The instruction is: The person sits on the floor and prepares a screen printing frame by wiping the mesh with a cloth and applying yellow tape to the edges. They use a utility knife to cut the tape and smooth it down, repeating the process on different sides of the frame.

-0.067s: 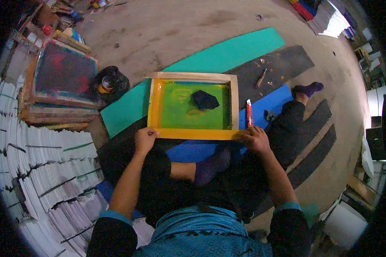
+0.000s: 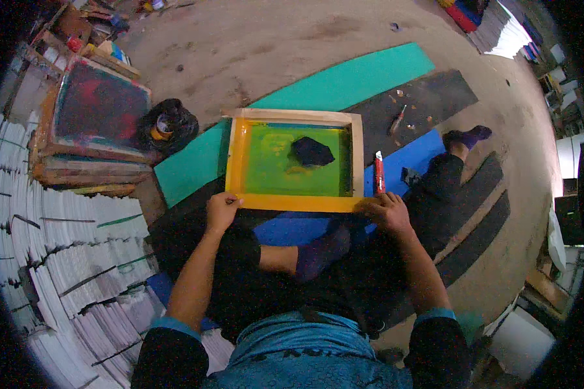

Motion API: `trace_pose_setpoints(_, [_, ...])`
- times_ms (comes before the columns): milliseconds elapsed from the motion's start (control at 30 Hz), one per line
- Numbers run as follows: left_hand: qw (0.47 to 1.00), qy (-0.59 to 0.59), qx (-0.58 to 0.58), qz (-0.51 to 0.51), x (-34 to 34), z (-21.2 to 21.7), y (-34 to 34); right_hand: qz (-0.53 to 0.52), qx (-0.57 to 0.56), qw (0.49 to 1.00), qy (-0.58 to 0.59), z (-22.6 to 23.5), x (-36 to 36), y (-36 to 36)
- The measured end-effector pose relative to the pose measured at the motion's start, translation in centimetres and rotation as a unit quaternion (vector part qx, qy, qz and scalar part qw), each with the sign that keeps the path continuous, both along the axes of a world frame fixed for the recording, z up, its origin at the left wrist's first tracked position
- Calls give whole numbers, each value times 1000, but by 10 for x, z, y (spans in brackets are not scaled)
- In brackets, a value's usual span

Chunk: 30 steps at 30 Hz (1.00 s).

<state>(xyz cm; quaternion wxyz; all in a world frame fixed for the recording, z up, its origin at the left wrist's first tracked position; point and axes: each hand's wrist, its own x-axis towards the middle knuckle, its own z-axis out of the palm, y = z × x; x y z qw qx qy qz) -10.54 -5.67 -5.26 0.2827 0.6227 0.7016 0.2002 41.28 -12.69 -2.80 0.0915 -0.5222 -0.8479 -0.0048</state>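
A wooden screen-printing frame [image 2: 357, 152] lies in front of me, its green mesh [image 2: 266, 175] smeared with yellow. A crumpled dark piece [image 2: 313, 152], perhaps cloth, rests on the mesh. Along the near side runs a smooth yellow strip [image 2: 298, 204]; I cannot tell if it is tape or painted wood. My left hand [image 2: 223, 211] pinches the frame's near left corner, fingers closed. At the near right corner my right hand [image 2: 387, 212] is closed over the edge, its fingertips partly hidden. Just beyond the right hand lies a slim red object with a white tip [image 2: 379, 172].
Green [image 2: 344, 76], black [image 2: 444, 97] and blue [image 2: 396, 159] mats lie under and around the frame. A pen-like tool [image 2: 398, 120] is on the black mat. To the left are a black-wrapped pot [image 2: 169, 126], used screens [image 2: 100, 104] and paper stacks [image 2: 91, 227]. My stretched leg [image 2: 435, 178] lies right.
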Motion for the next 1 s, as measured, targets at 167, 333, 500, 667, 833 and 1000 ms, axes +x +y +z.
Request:
trace_pose_setpoints(167, [999, -37, 11, -9, -8, -8, 8, 15, 12, 1000, -6, 12, -4, 12])
trace_pose_setpoints(333, [998, -49, -32, 9, -3, 1, 8, -4, -39, 999, -5, 18, -10, 13])
trace_pose_setpoints(500, [995, -77, -53, 19, -1, -17, 16, 8, -14, 999, -51, -20, 20, 8])
trace_pose_setpoints(667, [995, -97, -23, 22, -11, -38, 14, 11, -23, 999, -19, 2, 1, 13])
trace_pose_setpoints(833, [1000, -4, 1, 4, -3, -27, 13, -5, -51, 999, -18, 5, -4, 11])
trace_pose_setpoints(1000, [1000, 14, -16, 14, 2, -14, 12, 4, -9, 996, -92, -2, -11, 11])
